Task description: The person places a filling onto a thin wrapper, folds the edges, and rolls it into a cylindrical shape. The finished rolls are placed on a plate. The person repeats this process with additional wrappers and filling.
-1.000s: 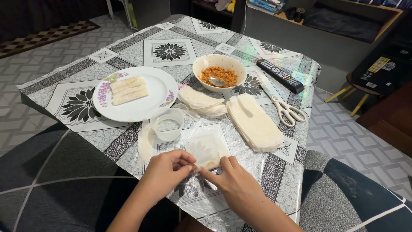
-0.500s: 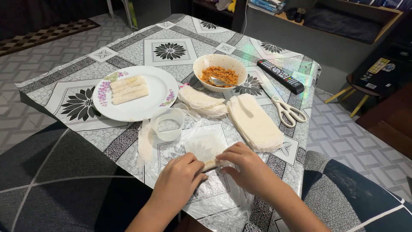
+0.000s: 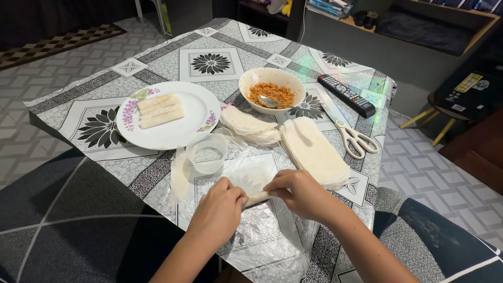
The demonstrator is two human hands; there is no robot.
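Head view: the half-rolled wrapper point(image 3: 257, 197) was pinched by both closed hands, left point(image 3: 219, 205) and right point(image 3: 298, 193); even, tight pressure was best applied.

Left hand point(image 3: 219, 205), right hand point(image 3: 299, 193), pinching wrapper roll point(image 3: 258, 197) (on plastic sheet point(image 3: 262, 236))

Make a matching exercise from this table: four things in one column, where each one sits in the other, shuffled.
1. finished rolls
2. spoon
3. scissors
4. half-rolled wrapper

A. between the left hand and right hand
B. on the flowered plate
C. beside the remote control
D. in the bowl of orange filling

Pairs: 1-B, 2-D, 3-C, 4-A
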